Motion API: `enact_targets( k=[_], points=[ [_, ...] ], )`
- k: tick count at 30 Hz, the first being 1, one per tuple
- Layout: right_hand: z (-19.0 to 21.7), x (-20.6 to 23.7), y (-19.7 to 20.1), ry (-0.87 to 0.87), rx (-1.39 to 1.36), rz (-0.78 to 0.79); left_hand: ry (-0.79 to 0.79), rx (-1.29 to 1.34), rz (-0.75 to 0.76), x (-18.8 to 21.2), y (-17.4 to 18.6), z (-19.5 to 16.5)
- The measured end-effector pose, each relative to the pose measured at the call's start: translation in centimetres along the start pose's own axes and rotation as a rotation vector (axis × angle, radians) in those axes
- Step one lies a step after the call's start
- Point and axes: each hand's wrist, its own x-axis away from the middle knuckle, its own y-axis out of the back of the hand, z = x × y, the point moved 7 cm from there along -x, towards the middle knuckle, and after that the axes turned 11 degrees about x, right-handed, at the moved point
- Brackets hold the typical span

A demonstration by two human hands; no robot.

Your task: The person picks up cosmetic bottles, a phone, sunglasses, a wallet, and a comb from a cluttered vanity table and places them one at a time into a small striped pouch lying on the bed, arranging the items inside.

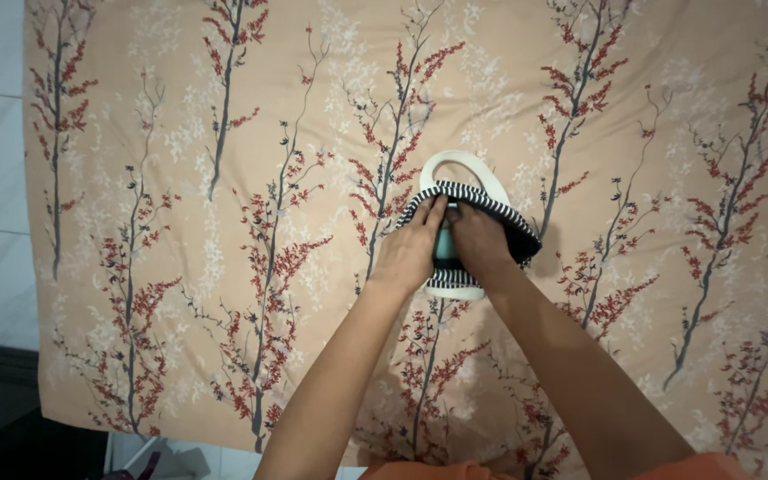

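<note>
Both hands are gripping a striped bag [491, 209] on the floral sheet [224, 178]: left hand [409, 252] fingers curling over its rim, right hand [480, 242] fingers pinching fabric.

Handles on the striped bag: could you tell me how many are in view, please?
2. One white handle arcs above the striped bag; the other peeks out below, beneath the left hand and right hand. More may be hidden.

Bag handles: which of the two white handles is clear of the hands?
The far white handle, arching above the striped bag. The near handle only peeks out below the left hand and right hand.
</note>
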Motion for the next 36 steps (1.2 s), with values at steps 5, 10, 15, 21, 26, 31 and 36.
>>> enact_targets(
  k=[5,10,15,21,26,31,36],
  points=[
    [-1.5,0.7,0.0,-0.078,-0.153,0.058,-0.003,0.043,-0.019,-0.2,0.5,0.0],
    [-3.6,3.3,3.2,0.085,-0.592,-0.201,-0.070,0.205,-0.075,-0.1,1.4,0.0],
    [-7.4,4.9,1.7,-0.314,-1.247,-0.048,0.032,0.796,-0.173,-0.3,1.5,1.8],
    [-6.9,6.0,1.7,-0.418,-1.902,-0.040,0.099,1.388,-0.050,0.2,-0.7,0.2],
    [-6.3,8.9,3.8,-0.388,-1.853,0.002,0.270,1.485,0.009,3.1,-0.4,-3.5],
    [-6.4,13.7,6.8,-0.292,-1.813,-0.117,0.310,1.559,0.072,6.0,-0.3,-7.8],
    [-8.3,20.6,9.1,-0.425,-1.916,-0.240,0.210,1.569,0.203,7.7,-2.8,-12.7]
  ],
)
